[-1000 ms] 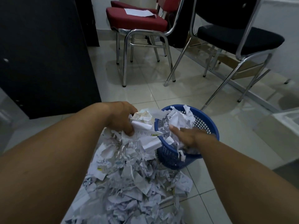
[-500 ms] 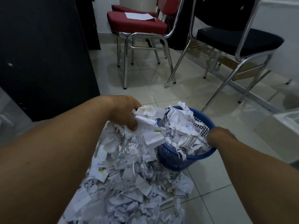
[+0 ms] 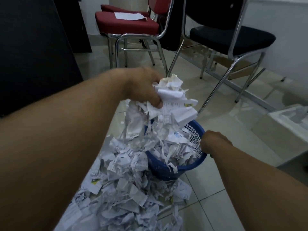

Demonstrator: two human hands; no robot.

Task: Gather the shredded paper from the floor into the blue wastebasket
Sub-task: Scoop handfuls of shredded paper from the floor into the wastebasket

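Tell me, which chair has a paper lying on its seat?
The red chair, at the back left, has a white sheet on its seat. The black chair to its right has a bare seat.

Quick tally from my end: one blue wastebasket (image 3: 175, 169) at lower centre of the frame, and two bare hands in view, the left hand (image 3: 141, 87) at centre and the right hand (image 3: 211, 140) at the basket's right rim. Shredded paper comes in three lots: one clump (image 3: 173, 100) in the left hand, one load (image 3: 173, 147) inside the basket, one big pile (image 3: 120, 189) on the floor at bottom centre; the individual scraps are way too many to count. Chairs up top: two red chairs (image 3: 126, 25), stacked, and one black chair (image 3: 233, 37) at upper right. One white sheet (image 3: 128, 15) on the red seat.
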